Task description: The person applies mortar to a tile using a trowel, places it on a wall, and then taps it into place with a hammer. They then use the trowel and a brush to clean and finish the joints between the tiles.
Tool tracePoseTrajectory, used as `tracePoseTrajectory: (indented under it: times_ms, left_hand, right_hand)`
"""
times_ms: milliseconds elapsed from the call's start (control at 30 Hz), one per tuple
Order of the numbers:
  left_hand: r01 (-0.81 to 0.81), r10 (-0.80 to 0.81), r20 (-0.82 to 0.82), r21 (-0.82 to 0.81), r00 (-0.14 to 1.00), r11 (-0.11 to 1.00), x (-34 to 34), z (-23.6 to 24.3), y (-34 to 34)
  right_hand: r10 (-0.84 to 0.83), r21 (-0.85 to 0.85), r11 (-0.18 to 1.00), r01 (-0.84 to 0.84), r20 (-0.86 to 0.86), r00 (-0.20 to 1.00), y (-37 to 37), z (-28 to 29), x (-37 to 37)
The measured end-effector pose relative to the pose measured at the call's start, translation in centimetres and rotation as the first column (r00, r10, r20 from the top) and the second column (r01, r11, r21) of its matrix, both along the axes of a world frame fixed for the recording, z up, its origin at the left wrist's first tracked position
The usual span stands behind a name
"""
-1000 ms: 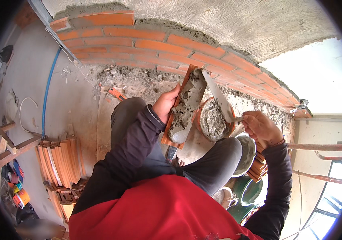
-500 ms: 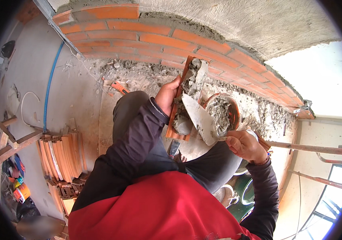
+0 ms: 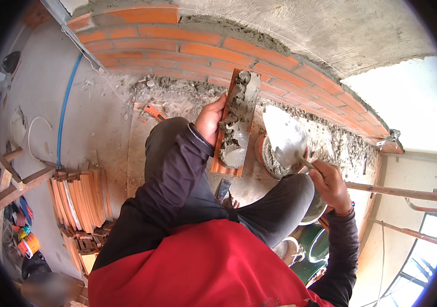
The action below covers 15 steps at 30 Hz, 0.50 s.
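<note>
Here, left hand clasping brick, right hand seemingly clenching trowel

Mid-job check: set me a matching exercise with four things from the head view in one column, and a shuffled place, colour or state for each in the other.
Things
1. Trowel
2. Hose
3. Brick
4. Tub

Places, colours or states
A. Held in the left hand, topped with mortar
B. Partly hidden behind the blade
C. Blue, toward the picture's left side
D. Held by its handle in the right hand

Pairs: 1-D, 2-C, 3-A, 4-B
</note>
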<state>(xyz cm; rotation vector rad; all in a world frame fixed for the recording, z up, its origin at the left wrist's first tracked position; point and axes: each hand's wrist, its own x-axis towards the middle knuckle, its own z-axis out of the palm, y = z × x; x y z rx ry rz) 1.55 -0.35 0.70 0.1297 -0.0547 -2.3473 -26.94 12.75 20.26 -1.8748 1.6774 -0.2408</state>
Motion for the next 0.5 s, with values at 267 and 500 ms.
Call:
tracePoseTrajectory:
  times_ms: [267, 500]
  left_hand:
    - [-0.053, 0.051, 0.071, 0.024, 0.996, 0.998, -0.4, -0.2, 0.5]
    - [0.076, -0.083, -0.247, -0.038, 0.965, 0.996, 0.5, -1.1, -0.5]
  right_hand:
    - [0.001, -0.515, 0.853, 0.079, 0.154, 0.988, 0.2, -10.0, 6.5]
    - [0.153, -0.611, 0.787, -0.086, 0.059, 0.986, -1.5, -16.9, 6.6]
